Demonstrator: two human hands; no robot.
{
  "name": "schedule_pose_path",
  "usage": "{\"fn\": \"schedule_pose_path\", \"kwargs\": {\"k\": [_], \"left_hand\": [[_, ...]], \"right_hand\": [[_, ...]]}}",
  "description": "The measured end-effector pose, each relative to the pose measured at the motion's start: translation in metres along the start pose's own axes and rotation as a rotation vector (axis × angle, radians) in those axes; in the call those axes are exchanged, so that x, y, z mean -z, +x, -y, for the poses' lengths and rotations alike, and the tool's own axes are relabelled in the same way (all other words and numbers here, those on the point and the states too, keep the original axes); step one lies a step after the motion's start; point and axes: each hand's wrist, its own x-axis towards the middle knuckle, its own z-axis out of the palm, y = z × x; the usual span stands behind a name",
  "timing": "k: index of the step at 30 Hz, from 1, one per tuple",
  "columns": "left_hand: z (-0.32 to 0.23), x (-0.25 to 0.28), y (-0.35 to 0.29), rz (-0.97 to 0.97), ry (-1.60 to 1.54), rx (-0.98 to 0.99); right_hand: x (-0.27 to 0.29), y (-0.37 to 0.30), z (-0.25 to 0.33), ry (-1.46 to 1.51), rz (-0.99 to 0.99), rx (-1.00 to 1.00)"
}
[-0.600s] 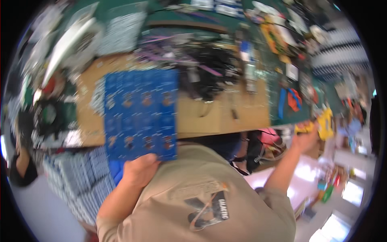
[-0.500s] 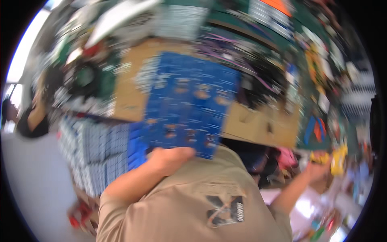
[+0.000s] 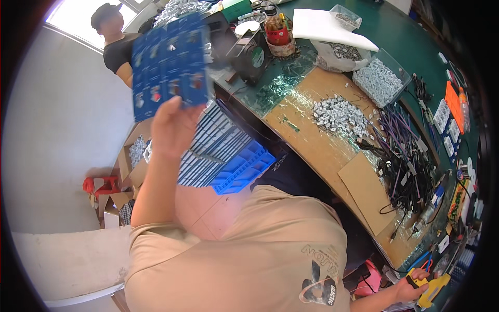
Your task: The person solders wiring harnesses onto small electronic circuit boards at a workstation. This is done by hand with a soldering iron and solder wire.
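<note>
The long green-topped bench is swinging off to the right now. The flat blue plastic tray of small parts, which was over the cardboard a moment ago, is getting lifted up left, above the stacked blue trays. Left hand fingers are gripping its bottom edge. Right hand, low by the bench edge, is wrapping closed around a yellow handheld tool.

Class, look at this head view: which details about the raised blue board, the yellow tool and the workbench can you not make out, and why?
- Blue board: motion-blurred, so its parts are unreadable; the left hand covers its lower edge.
- Yellow tool: at the dark fisheye rim, half hidden by the right hand; its kind is unclear.
- Small white pieces on the workbench: too small to identify.
</note>
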Motion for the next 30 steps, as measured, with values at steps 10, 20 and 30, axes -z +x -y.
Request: {"fn": "schedule_pose_path", "kwargs": {"k": [10, 20, 30], "left_hand": [[-0.02, 0.159, -0.004, -0.403, -0.027, 0.019], [-0.033, 0.16, -0.017, -0.699, 0.091, 0.197], [0.036, 0.058, -0.019, -0.357, 0.466, 0.447]], "right_hand": [[-0.03, -0.005, 0.002, -0.062, 0.003, -0.026], [-0.044, -0.015, -0.006, -0.005, 0.051, -0.016], [-0.066, -0.021, -0.02, 0.051, -0.095, -0.053]]}}
